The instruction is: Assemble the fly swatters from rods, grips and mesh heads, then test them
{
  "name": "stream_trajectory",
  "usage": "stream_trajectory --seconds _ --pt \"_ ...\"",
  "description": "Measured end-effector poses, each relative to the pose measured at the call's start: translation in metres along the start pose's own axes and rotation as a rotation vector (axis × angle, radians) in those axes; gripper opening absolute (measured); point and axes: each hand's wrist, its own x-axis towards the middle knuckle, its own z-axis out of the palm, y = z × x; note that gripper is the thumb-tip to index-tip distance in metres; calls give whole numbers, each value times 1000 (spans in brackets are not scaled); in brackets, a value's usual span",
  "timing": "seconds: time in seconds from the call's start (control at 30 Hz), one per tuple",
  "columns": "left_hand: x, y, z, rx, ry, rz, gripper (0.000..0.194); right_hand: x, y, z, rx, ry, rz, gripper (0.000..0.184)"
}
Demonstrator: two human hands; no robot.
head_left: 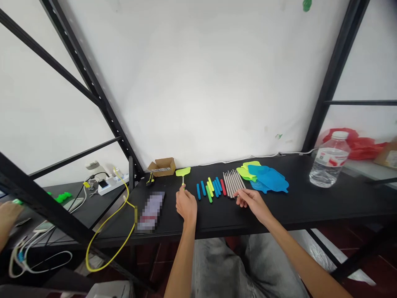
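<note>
A small fly swatter with a yellow-green head (183, 171) points away from me, its thin shaft gripped in my left hand (186, 203). The lower end of the shaft is hidden by the fingers. My right hand (253, 203) is beside the near ends of a row of grey metal rods (232, 183), its fingers curled together; what they hold, if anything, is hidden. Between the hands lie blue handle tubes (203, 188), yellow and green tubes (210, 189) and a red tube (223, 187). Beyond the right hand, blue swatter heads (269, 179) overlap yellow-green swatter heads (246, 170).
A phone-like object (151, 211), blurred out, lies left on the black table (297, 207). Behind it stands an open cardboard box (164, 166). A water bottle (329, 161) is at right. A yellow cable (107, 217) loops over the left edge; another person's hand (9, 215) shows far left.
</note>
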Motion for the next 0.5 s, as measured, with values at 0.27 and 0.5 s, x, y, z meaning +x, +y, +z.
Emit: stream_trajectory --seconds 0.27,0.5 --pt "1 -7 9 200 27 102 38 -1 -4 2 -7 28 -22 43" --pt "-4 -2 15 337 -22 332 29 1 1 0 -13 45 -27 39"
